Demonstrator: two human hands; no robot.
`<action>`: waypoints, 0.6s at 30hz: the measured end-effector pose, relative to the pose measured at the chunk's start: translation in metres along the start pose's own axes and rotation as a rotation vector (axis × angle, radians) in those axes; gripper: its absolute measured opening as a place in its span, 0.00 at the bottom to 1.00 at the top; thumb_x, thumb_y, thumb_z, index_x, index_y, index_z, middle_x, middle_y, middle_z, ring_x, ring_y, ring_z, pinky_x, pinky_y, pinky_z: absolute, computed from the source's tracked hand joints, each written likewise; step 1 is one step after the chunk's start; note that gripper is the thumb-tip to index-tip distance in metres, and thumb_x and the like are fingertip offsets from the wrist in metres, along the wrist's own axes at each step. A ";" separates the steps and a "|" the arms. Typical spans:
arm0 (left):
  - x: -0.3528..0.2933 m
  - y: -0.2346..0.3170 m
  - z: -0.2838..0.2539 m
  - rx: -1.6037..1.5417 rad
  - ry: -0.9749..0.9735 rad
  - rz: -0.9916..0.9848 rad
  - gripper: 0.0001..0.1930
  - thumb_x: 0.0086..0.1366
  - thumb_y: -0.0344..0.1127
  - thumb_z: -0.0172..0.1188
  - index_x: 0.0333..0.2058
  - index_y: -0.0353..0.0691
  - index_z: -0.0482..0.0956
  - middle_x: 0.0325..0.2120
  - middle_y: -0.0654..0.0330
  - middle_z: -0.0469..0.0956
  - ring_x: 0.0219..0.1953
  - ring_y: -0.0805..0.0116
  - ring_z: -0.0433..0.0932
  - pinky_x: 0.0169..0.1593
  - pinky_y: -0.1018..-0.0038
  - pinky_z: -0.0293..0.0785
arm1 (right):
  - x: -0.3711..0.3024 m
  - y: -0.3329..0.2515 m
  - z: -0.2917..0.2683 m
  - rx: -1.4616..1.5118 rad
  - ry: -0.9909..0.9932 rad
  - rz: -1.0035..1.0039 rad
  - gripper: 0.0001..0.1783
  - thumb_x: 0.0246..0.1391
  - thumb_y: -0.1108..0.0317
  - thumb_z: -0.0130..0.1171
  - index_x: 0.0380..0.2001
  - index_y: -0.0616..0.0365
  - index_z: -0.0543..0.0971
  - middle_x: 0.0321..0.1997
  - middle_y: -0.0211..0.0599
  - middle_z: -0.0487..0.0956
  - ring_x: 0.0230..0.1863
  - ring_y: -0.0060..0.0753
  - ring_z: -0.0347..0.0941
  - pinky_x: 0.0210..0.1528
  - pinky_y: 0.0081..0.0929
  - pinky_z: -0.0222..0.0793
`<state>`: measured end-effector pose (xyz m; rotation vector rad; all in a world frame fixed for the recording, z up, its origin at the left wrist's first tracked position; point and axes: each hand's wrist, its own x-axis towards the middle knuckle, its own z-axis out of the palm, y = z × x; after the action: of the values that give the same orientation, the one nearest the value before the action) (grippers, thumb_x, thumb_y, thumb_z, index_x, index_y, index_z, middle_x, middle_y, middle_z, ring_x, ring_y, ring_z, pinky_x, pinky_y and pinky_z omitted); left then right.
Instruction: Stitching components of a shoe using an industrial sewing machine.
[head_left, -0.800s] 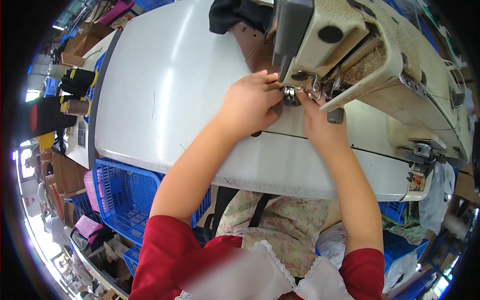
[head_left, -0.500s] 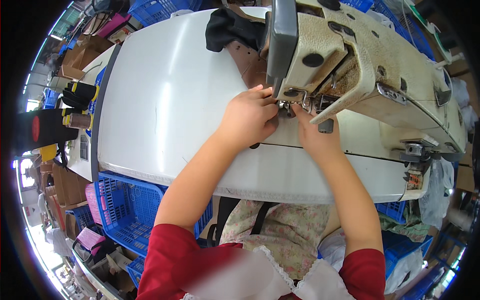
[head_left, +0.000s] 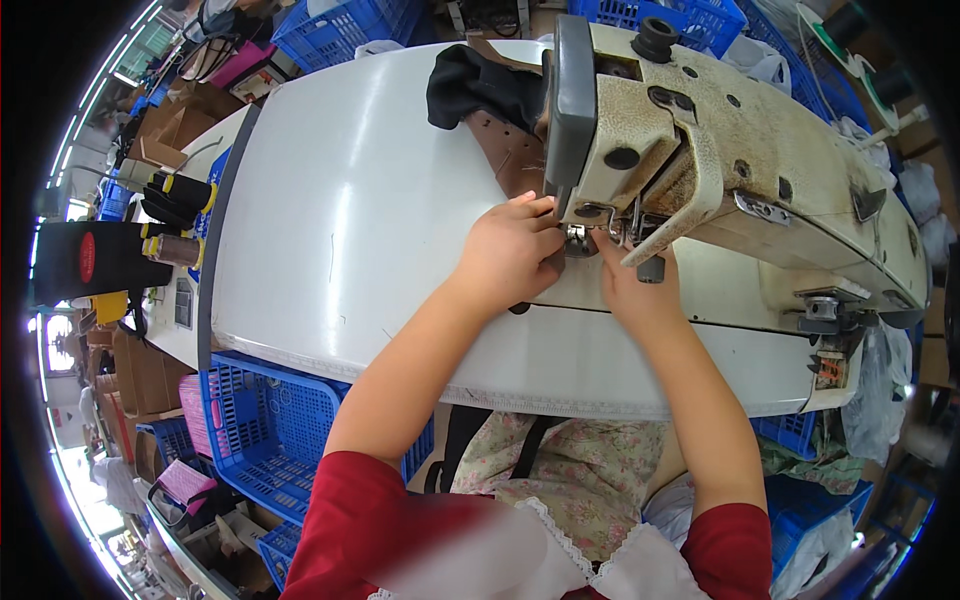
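A beige sewing machine (head_left: pixel 740 140) stands on the white table, its head over both hands. My left hand (head_left: pixel 508 252) is closed at the left of the presser foot (head_left: pixel 577 240), fingertips on the edge of a brown leather-like piece (head_left: pixel 507 150). That piece runs back behind the machine head, with black cloth (head_left: pixel 485 88) bunched on its far end. My right hand (head_left: pixel 638 285) is closed at the right of the foot, its index finger close to it. Part of the machine covers the other right fingers, so what they grip is hidden.
The white table (head_left: pixel 290 200) curves away left, with loose thread bits on it. A blue basket (head_left: pixel 270 420) sits below its front left edge. Thread spools (head_left: pixel 175 250) stand on a neighbouring table at left. More blue crates (head_left: pixel 350 30) lie beyond the far edge.
The whole view has shifted, so the table and machine sit slightly lower in the picture. Both hands stay beside the presser foot, with little visible change in their grip.
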<state>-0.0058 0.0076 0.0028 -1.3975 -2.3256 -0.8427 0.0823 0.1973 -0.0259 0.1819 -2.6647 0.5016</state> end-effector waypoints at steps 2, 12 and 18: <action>0.000 0.000 0.000 0.002 -0.003 -0.009 0.11 0.42 0.28 0.65 0.29 0.40 0.84 0.34 0.60 0.83 0.40 0.57 0.81 0.42 0.65 0.79 | 0.000 -0.004 0.000 0.091 0.061 0.037 0.06 0.55 0.72 0.57 0.35 0.55 0.81 0.37 0.43 0.81 0.42 0.53 0.74 0.45 0.46 0.67; -0.004 0.000 0.000 -0.014 -0.073 -0.065 0.08 0.42 0.28 0.63 0.26 0.39 0.81 0.36 0.62 0.83 0.48 0.63 0.79 0.59 0.60 0.74 | 0.003 -0.002 -0.006 -0.019 0.034 -0.031 0.21 0.46 0.78 0.59 0.46 0.49 0.83 0.37 0.41 0.81 0.40 0.49 0.77 0.45 0.44 0.70; -0.003 -0.001 0.002 -0.027 -0.020 -0.061 0.08 0.41 0.27 0.63 0.25 0.39 0.81 0.32 0.63 0.82 0.43 0.62 0.79 0.56 0.60 0.75 | 0.004 -0.002 -0.006 0.010 0.055 -0.080 0.23 0.47 0.77 0.58 0.48 0.49 0.82 0.39 0.41 0.81 0.39 0.50 0.75 0.44 0.45 0.70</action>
<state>-0.0048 0.0064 -0.0003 -1.3582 -2.3910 -0.8843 0.0819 0.1974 -0.0181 0.2730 -2.5899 0.4878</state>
